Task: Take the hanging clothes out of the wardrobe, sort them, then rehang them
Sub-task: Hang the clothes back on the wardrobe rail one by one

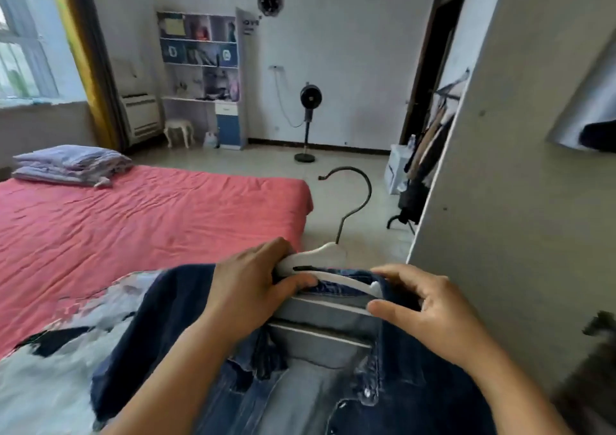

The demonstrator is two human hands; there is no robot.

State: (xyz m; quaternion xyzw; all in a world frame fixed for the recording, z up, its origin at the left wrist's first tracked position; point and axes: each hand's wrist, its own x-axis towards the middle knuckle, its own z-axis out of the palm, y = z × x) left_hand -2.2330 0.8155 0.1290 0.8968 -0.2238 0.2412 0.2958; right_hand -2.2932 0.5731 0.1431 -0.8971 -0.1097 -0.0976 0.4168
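here, in the head view, the left hand (253, 288) grips the white hanger (320, 261) at six o'clock, its hook toward twelve; the right hand (430, 308) pinches the denim jacket (333, 384) collar. the collar may slide off if that pinch loosens over the bed (133, 218) at nine o'clock.

a dark blue denim jacket (416, 368) with a paler inner lining lies spread open at the near centre, collar toward the far side. a white hanger (320, 261) with a dark metal hook sits in its collar, hook pointing far.
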